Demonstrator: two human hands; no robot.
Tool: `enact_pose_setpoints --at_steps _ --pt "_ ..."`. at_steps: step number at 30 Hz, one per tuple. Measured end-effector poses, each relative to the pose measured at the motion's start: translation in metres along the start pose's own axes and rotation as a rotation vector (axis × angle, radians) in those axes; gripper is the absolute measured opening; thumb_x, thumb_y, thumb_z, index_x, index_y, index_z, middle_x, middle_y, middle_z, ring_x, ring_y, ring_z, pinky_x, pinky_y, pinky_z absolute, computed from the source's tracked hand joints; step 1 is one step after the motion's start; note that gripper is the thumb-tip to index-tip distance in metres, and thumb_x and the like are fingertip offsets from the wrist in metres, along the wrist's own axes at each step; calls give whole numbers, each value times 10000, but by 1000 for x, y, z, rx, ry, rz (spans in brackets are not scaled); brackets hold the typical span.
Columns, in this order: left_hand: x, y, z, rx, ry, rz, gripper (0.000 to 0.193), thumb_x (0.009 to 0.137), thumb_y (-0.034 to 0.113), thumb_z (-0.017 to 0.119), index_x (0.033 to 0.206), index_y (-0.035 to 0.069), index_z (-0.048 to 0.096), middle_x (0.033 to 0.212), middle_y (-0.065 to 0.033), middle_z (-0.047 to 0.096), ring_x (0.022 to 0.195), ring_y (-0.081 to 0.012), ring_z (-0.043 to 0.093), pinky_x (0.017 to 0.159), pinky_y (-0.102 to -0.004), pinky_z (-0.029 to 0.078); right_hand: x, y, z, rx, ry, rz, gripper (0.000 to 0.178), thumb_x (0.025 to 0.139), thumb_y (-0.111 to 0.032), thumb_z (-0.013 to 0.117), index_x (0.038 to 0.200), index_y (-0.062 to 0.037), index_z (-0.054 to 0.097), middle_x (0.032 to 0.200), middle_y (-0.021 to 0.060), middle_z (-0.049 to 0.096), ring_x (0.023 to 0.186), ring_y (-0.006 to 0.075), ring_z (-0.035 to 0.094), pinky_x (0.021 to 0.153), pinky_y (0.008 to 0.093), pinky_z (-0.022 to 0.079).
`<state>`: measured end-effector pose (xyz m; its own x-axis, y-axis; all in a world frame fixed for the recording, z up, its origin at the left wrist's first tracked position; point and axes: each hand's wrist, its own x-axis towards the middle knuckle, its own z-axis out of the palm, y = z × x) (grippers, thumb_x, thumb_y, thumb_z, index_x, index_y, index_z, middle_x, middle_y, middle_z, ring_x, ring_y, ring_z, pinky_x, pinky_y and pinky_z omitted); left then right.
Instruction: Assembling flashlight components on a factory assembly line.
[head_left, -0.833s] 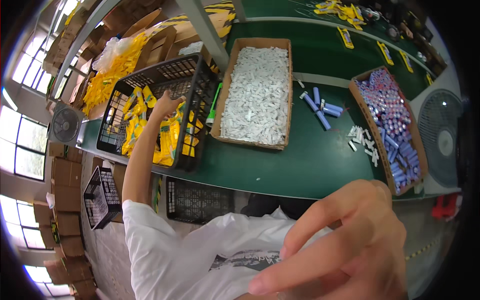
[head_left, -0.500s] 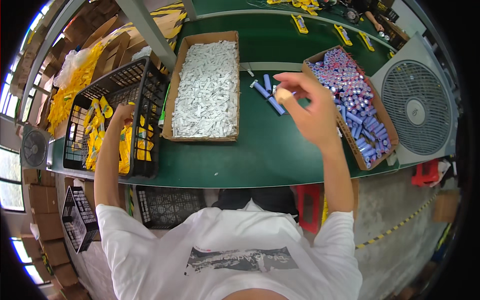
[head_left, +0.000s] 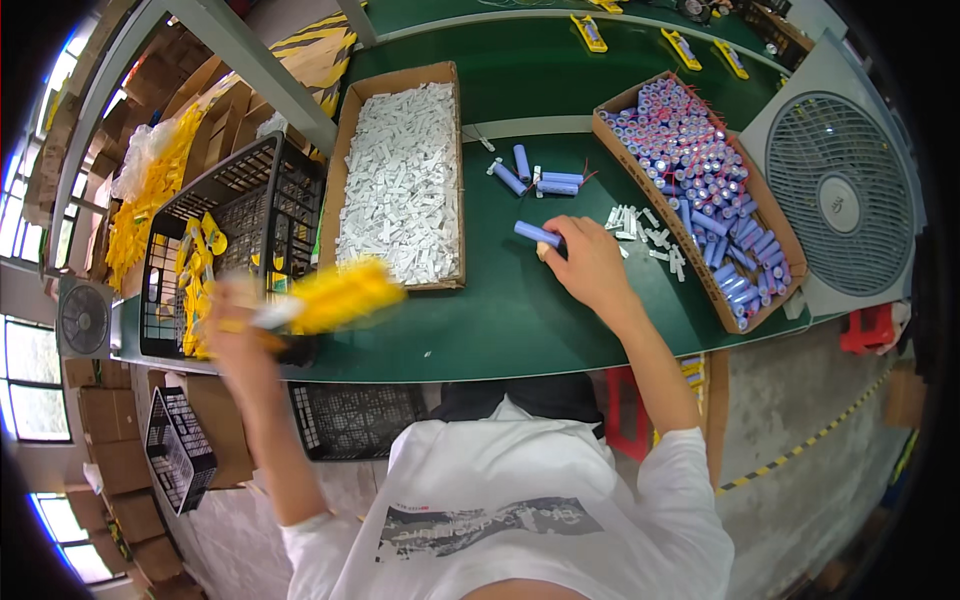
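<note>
Left hand: our left hand [head_left: 235, 325] is out of the black crate [head_left: 235, 225] now, where half a second ago it was buried among the yellow pieces; it comes across blurred, fingers closed round a yellow torch-like piece [head_left: 335, 297] with a pale tip.

Right hand: our right hand [head_left: 585, 262], which was up in the air over the green table [head_left: 520, 320], is down on it, thumb and forefinger pinched on one end of a blue cylindrical cell [head_left: 537, 234].

What changed: both hands were empty-looking or hidden a moment back; now each carries one part, so we judge the pick-up of both is done and the two parts can be brought together.

Cell against the grip: the blue cell lies flat on the table, sticking out to the left of our fingertips, the far end free, the near end hidden under the fingers.

Yellow piece against the grip: it juts right from the fist, over the table edge just below the long box of white slips [head_left: 400, 180]; motion blur hides exactly how the fingers wrap it.

Nearby: more loose blue cells [head_left: 540, 180] lie further up the table, small white bits [head_left: 650, 235] just right of our hand, and the cardboard tray of cells [head_left: 700, 170] beyond them.

Gap: the two held parts are well apart.
</note>
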<state>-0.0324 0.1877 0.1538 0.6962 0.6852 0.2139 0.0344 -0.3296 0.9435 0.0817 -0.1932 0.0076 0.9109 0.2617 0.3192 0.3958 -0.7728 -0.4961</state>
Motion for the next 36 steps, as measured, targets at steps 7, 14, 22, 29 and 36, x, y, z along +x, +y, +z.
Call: enact_pose_setpoints --at_steps 7,14,22,29,36 --pt "-120 -113 110 -127 -428 -459 276 1011 228 744 1090 -15 638 738 21 612 642 -38 516 546 -236 418 -71 4 -26 803 330 193 302 822 -86 870 1103 -45 768 1052 75 712 1087 207 659 966 369 531" --pt "-124 -81 105 734 -179 495 495 950 236 767 1350 8 585 1164 -167 684 1065 -363 644 918 -474 491 -117 30 -65 1312 898 -58 331 894 -219 846 1122 -34 695 1105 100 695 1069 271 651 993 441 555" --pt "-144 -65 135 524 -742 708 595 803 207 878 1316 35 631 1343 -174 606 1256 -410 566 1069 -521 449 -131 35 -16 1085 883 153 327 873 -50 826 1149 32 672 1119 156 706 985 246 715 904 389 600" --pt "-136 -97 148 284 -840 557 452 779 151 889 1149 -5 680 1265 -136 644 1152 -354 631 972 -448 526 -133 -8 0 1100 562 262 378 826 -35 883 1151 47 709 1122 148 713 1006 233 728 932 370 592" --pt "-132 -100 145 230 -830 528 265 833 126 845 983 -35 697 1226 -155 674 1107 -360 648 939 -449 537 -87 -21 -10 737 167 27 357 766 11 900 1096 11 766 992 128 771 898 191 732 821 300 578"
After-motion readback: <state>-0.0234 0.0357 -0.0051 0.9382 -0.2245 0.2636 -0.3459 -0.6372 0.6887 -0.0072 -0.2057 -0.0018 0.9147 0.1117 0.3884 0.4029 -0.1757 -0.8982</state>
